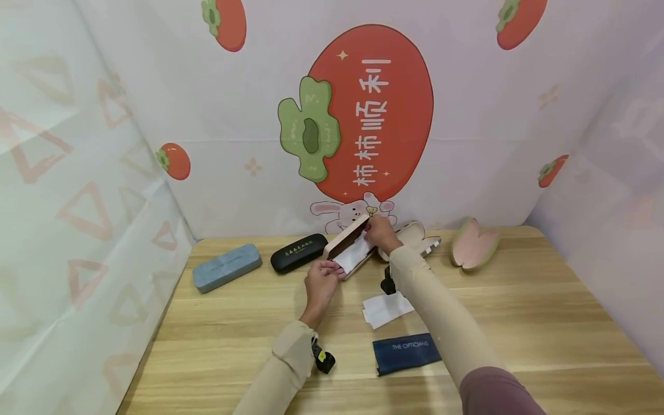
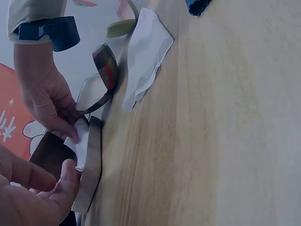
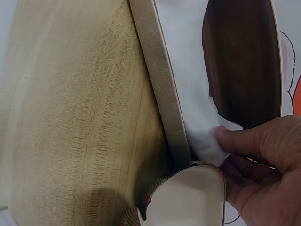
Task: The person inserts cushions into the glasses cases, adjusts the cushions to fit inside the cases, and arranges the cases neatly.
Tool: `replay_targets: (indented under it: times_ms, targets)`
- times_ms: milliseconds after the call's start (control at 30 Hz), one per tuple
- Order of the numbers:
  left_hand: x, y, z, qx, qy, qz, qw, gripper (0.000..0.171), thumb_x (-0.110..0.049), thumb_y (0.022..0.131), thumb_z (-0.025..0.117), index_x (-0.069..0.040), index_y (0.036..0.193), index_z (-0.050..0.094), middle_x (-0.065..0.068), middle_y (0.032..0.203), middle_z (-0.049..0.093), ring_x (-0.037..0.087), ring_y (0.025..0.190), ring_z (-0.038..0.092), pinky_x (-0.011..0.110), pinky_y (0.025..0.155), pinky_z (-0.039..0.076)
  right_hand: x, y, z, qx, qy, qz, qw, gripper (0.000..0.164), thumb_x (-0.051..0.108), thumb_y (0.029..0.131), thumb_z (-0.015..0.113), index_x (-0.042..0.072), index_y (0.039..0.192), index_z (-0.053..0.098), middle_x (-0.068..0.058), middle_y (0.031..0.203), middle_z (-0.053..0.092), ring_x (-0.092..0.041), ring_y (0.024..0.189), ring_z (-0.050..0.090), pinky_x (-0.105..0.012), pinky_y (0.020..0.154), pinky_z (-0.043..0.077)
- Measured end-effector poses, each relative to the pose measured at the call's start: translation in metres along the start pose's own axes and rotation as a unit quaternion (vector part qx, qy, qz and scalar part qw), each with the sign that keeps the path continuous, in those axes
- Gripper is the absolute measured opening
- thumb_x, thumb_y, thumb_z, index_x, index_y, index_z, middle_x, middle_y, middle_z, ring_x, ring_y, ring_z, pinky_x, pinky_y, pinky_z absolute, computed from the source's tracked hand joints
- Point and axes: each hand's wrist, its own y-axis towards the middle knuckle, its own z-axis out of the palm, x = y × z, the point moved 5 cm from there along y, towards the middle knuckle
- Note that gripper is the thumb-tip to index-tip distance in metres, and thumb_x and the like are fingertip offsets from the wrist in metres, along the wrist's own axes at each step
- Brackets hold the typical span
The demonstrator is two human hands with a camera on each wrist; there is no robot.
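In an open, beige, brown-lined oblong case (image 3: 164, 80) far on the wooden surface (image 1: 544, 300), a thin white cloth (image 1: 354, 255) is pinched by the right hand (image 1: 381, 233); whether its near end is gripped by the left hand (image 1: 321, 280) cannot be told.

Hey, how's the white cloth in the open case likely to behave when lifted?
Probably floppy: the white cloth bunches and creases where the right hand pinches its end. Likely light, as it looks thin. It may brush the open case on the way out, since it lies along the inside.
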Motion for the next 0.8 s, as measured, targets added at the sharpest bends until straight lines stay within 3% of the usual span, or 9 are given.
replay_targets:
  times_ms: [267, 400, 500, 633, 800]
  targets:
    - [-0.001, -0.003, 0.001, 0.057, 0.021, -0.001, 0.9982, 0.019, 0.005, 0.079, 0.061, 0.006, 0.098, 0.058, 0.026, 0.097, 0.067, 0.031, 0.088, 0.068, 0.035, 0.075, 0.056, -0.001, 0.004, 0.001, 0.008, -0.029, 0.007, 1.000, 0.006, 0.004, 0.079, 0.066, 0.000, 0.074, 0.065, -0.007, 0.069, 0.057, -0.018, 0.062, 0.046, -0.026, 0.050, 0.037]
    - [-0.002, -0.006, 0.001, 0.070, 0.022, -0.004, 0.9973, 0.019, 0.005, 0.080, 0.060, 0.007, 0.099, 0.058, 0.027, 0.099, 0.066, 0.033, 0.090, 0.067, 0.034, 0.075, 0.056, -0.001, 0.004, 0.001, 0.017, -0.041, 0.000, 0.999, 0.008, 0.007, 0.080, 0.066, 0.000, 0.085, 0.067, -0.010, 0.084, 0.064, -0.019, 0.071, 0.051, -0.027, 0.056, 0.042]
    - [-0.004, -0.009, 0.000, 0.074, 0.013, -0.007, 0.9972, 0.019, 0.006, 0.080, 0.058, 0.007, 0.099, 0.058, 0.027, 0.100, 0.065, 0.034, 0.091, 0.066, 0.035, 0.077, 0.056, -0.001, 0.003, -0.001, 0.012, -0.052, -0.005, 0.999, 0.009, 0.008, 0.084, 0.063, 0.002, 0.078, 0.065, -0.007, 0.073, 0.060, -0.018, 0.065, 0.049, -0.027, 0.054, 0.039]
    - [-0.005, -0.011, -0.003, 0.083, -0.003, -0.014, 0.9964, 0.022, 0.009, 0.078, 0.056, 0.007, 0.100, 0.057, 0.028, 0.103, 0.064, 0.034, 0.095, 0.065, 0.037, 0.080, 0.055, 0.000, 0.002, -0.004, 0.000, -0.063, -0.018, 0.998, 0.025, 0.010, 0.089, 0.055, 0.005, 0.065, 0.056, -0.003, 0.059, 0.041, -0.016, 0.055, 0.038, -0.026, 0.049, 0.032]
    - [-0.003, -0.012, -0.010, 0.074, -0.009, -0.021, 0.9970, 0.022, 0.008, 0.079, 0.060, 0.007, 0.101, 0.057, 0.027, 0.101, 0.065, 0.035, 0.094, 0.066, 0.037, 0.079, 0.055, 0.000, 0.001, -0.010, 0.001, -0.042, -0.021, 0.999, 0.022, 0.005, 0.090, 0.049, 0.001, 0.072, 0.061, -0.002, 0.062, 0.041, -0.014, 0.055, 0.035, -0.024, 0.047, 0.030]
